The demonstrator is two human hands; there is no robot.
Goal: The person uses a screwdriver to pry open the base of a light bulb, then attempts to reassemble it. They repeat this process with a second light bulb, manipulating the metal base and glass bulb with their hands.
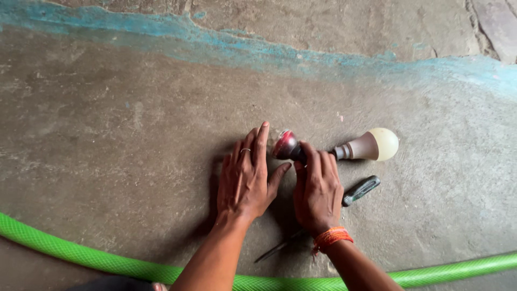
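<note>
- Just right of the frame's centre, the right hand (318, 189) curls its fingers over a small dark bulb with a red end (285, 145), gripping it against the concrete floor (107, 134).
- The left hand (245, 178) lies flat beside it, fingers extended, holding nothing; its fingertips touch or nearly touch the bulb.
- It looks light, smooth and breakable, likely best held around its body.
- Further right lie a white-domed LED bulb (371, 145) and a black-handled screwdriver (358, 191); a green hose (81, 253) crosses the bottom.
</note>
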